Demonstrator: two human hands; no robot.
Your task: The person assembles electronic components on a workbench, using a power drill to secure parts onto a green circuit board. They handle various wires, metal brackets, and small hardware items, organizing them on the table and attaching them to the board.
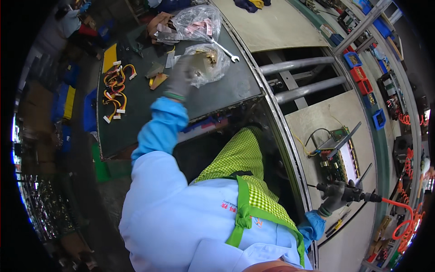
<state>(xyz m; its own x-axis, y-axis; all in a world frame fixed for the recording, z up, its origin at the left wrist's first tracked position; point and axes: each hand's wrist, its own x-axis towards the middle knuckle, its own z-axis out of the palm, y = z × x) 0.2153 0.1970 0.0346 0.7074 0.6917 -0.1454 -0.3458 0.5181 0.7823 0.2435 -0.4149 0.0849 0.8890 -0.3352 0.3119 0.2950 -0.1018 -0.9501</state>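
Observation:
My left hand (180, 79), in a grey glove, is over the dark green table, smeared by motion; its fingers do not show clearly. Beside it lies a clear plastic bag (218, 72) with brass-coloured small parts (211, 56). My right hand (334, 197), also gloved, is wrapped round a black pneumatic screwdriver (352, 194), from which an orange air hose (398, 205) runs off to the right. Just beyond that hand, an opened electronic unit (336, 165) with green circuit boards and a raised metal panel (346, 139) sits on a pale board.
On the green table (222, 100) are yellow-and-red wire harnesses (118, 88), a wrench (225, 49) and another plastic bag (192, 21). Metal rollers (299, 65) span a gap in the line. Small red and blue bins (362, 80) line the right side. Pliers (336, 225) lie near my right wrist.

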